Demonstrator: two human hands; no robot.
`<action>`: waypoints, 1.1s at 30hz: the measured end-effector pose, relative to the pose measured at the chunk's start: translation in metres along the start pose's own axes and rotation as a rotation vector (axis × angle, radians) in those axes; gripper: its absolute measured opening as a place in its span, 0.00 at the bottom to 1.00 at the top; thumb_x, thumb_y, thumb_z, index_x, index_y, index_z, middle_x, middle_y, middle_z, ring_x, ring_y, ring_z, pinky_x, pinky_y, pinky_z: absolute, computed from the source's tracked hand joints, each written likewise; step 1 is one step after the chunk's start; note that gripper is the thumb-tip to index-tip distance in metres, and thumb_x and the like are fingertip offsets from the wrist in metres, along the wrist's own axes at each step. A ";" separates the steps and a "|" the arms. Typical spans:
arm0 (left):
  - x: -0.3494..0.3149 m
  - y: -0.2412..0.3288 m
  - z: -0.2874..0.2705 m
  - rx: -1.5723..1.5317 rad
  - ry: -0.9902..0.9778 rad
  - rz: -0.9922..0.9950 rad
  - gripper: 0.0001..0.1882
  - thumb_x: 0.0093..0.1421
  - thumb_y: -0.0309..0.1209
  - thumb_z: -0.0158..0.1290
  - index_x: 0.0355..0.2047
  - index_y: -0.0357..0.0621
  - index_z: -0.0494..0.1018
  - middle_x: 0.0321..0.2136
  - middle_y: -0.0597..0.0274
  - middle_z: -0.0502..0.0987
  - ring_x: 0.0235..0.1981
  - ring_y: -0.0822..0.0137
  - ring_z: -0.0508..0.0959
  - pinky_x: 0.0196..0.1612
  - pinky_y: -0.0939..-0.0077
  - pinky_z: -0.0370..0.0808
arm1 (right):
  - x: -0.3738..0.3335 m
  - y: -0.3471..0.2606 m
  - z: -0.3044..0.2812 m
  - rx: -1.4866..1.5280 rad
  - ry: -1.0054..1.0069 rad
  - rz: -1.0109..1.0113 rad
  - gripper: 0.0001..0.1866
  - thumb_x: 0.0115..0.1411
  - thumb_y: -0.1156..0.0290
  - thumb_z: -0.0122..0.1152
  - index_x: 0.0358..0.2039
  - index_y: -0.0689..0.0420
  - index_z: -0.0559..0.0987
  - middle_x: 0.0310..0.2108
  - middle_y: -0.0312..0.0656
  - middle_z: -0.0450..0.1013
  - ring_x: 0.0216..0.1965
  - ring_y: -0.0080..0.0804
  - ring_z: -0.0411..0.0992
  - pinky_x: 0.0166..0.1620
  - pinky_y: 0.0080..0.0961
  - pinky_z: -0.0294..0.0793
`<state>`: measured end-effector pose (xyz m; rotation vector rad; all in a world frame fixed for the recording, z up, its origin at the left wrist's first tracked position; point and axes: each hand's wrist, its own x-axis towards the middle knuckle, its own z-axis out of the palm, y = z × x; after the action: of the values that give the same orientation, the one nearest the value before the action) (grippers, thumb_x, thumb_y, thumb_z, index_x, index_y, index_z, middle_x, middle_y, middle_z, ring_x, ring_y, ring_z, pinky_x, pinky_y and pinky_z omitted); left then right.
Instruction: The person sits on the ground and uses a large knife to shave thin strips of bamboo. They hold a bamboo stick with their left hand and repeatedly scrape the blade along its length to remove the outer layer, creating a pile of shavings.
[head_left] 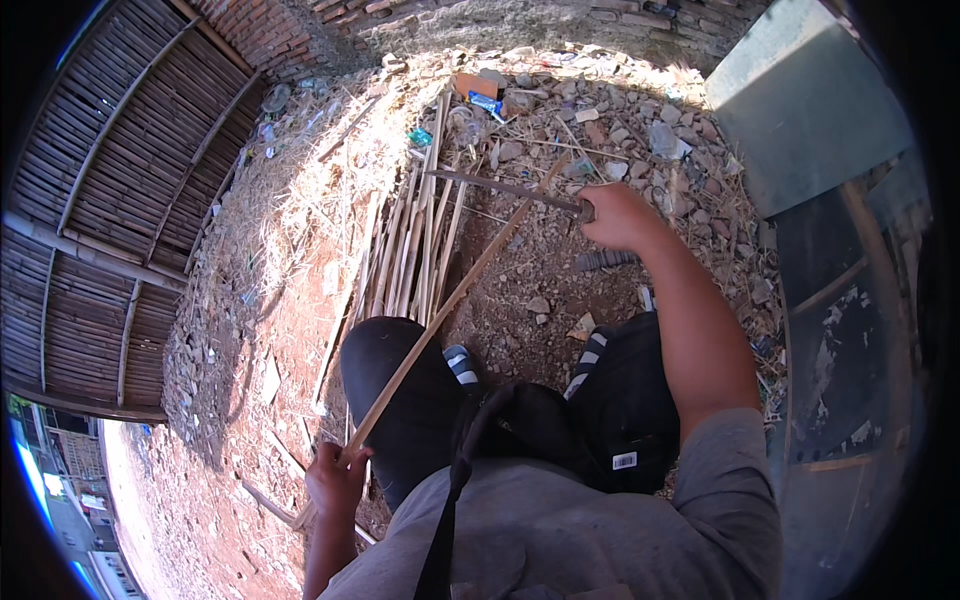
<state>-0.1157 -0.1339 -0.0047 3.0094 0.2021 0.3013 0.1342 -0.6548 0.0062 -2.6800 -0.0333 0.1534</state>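
1. Well left of the pile of strips [405, 240], my landmark, stands a slatted wall [130, 130], its outer edge lost in the lens's dark rim.
2. Nearer the person than the pile, the left hand [335, 478] has its fingers closed around the lower end of a long pale strip [438, 326]. Whether that strip runs on behind the hand, I can't make out.
3. The pile itself lies loosely lengthwise, many pieces already narrow; which are finished and which waiting, I couldn't say.
4. From the left hand the long strip slants across the left knee [385, 365] and up past the pile's right side. A dark blade [490, 183] crosses near its far end, so I'd judge this piece is in mid-work, not done. Whether the edge bites or merely lies over it is too small to tell.
5. Right of the pile, the right hand [622, 215] is wrapped tight around the blade's handle, mostly hiding it.
6. Farther right of the pile, beyond rubble [700, 185], leans a greenish panel [810, 110].
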 end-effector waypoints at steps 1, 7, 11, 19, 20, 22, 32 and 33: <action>-0.002 0.003 0.002 0.007 0.022 -0.024 0.26 0.48 0.48 0.73 0.29 0.45 0.70 0.20 0.54 0.78 0.22 0.48 0.80 0.24 0.55 0.74 | 0.003 0.002 0.004 -0.021 -0.006 -0.017 0.18 0.50 0.67 0.64 0.44 0.52 0.82 0.38 0.47 0.79 0.42 0.48 0.78 0.44 0.45 0.77; -0.004 0.010 0.002 -0.123 -0.004 0.017 0.23 0.51 0.44 0.71 0.31 0.42 0.70 0.19 0.53 0.76 0.22 0.47 0.79 0.26 0.54 0.73 | 0.003 -0.009 0.009 -0.039 -0.016 -0.093 0.15 0.48 0.67 0.64 0.39 0.54 0.81 0.33 0.47 0.79 0.40 0.49 0.78 0.43 0.45 0.77; 0.002 0.000 0.000 -0.148 -0.089 0.091 0.23 0.51 0.44 0.71 0.29 0.42 0.70 0.16 0.55 0.74 0.19 0.50 0.79 0.23 0.59 0.73 | 0.004 -0.003 0.014 0.029 0.035 -0.101 0.14 0.49 0.67 0.64 0.38 0.54 0.81 0.32 0.48 0.78 0.39 0.49 0.78 0.43 0.46 0.76; 0.007 -0.002 0.003 -0.064 -0.169 0.051 0.23 0.57 0.46 0.65 0.25 0.41 0.68 0.15 0.50 0.71 0.20 0.45 0.77 0.25 0.53 0.71 | -0.001 -0.021 0.010 -0.021 -0.099 -0.141 0.15 0.50 0.67 0.63 0.39 0.55 0.80 0.32 0.49 0.78 0.39 0.49 0.78 0.42 0.46 0.76; 0.008 -0.007 0.007 -0.097 -0.194 0.066 0.23 0.58 0.46 0.64 0.25 0.41 0.68 0.16 0.49 0.72 0.22 0.43 0.77 0.26 0.52 0.71 | 0.000 -0.020 0.013 -0.018 -0.112 -0.163 0.15 0.50 0.67 0.63 0.40 0.56 0.80 0.32 0.49 0.78 0.39 0.49 0.78 0.42 0.46 0.76; 0.011 -0.021 0.013 -0.162 -0.243 0.096 0.23 0.61 0.47 0.61 0.25 0.40 0.68 0.17 0.46 0.73 0.24 0.40 0.78 0.27 0.50 0.71 | 0.007 -0.015 0.015 0.032 -0.157 -0.142 0.16 0.51 0.67 0.62 0.41 0.55 0.80 0.33 0.49 0.78 0.39 0.48 0.78 0.43 0.45 0.76; 0.032 -0.051 0.003 -0.608 -0.827 -0.218 0.27 0.73 0.49 0.43 0.26 0.38 0.72 0.19 0.65 0.70 0.24 0.70 0.69 0.30 0.67 0.68 | -0.001 -0.051 0.009 -0.076 -0.240 -0.241 0.24 0.50 0.68 0.62 0.50 0.59 0.80 0.38 0.52 0.79 0.41 0.48 0.78 0.46 0.43 0.77; 0.033 -0.048 0.003 -0.592 -0.816 -0.205 0.27 0.73 0.49 0.43 0.26 0.38 0.72 0.19 0.64 0.70 0.24 0.70 0.69 0.30 0.67 0.68 | 0.001 -0.043 0.017 -0.002 -0.202 -0.228 0.25 0.50 0.68 0.62 0.51 0.59 0.80 0.39 0.53 0.79 0.42 0.49 0.78 0.47 0.43 0.77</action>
<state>-0.0887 -0.0821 -0.0068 2.2627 0.2710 -0.7383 0.1330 -0.6089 0.0098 -2.6285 -0.4007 0.3505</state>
